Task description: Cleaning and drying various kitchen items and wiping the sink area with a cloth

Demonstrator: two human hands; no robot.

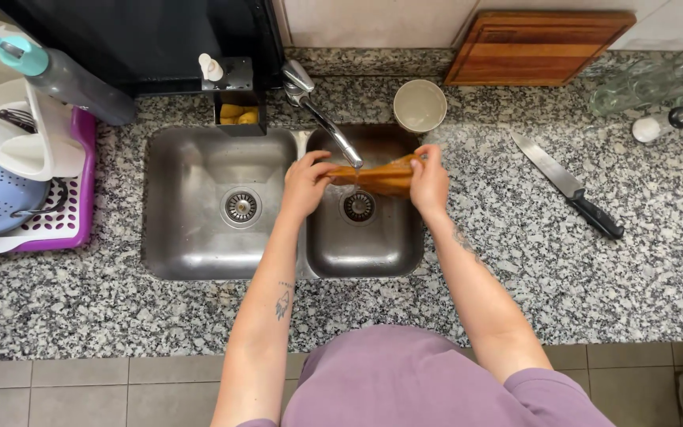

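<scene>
Both hands closed on an orange-brown sweet potato (379,178), held level over the smaller right basin of the steel sink (199,253), under the faucet (322,119): left hand (306,186) gripping its left end, right hand (430,180) wrapped round its right end. Cream cup (420,105) just behind on the granite counter (531,261); black-handled knife (569,187) lying well apart to the right; wooden cutting board (535,47) leaning against the wall.

The double sink (199,253) is brushed metal with a dull sheen, as is the shinier tap (322,119). The surface (579,269) is polished speckled granite. Far right leans a wooden board (535,47), smooth and varnished. The knife (567,186) has a bright steel blade and matt black handle.
</scene>
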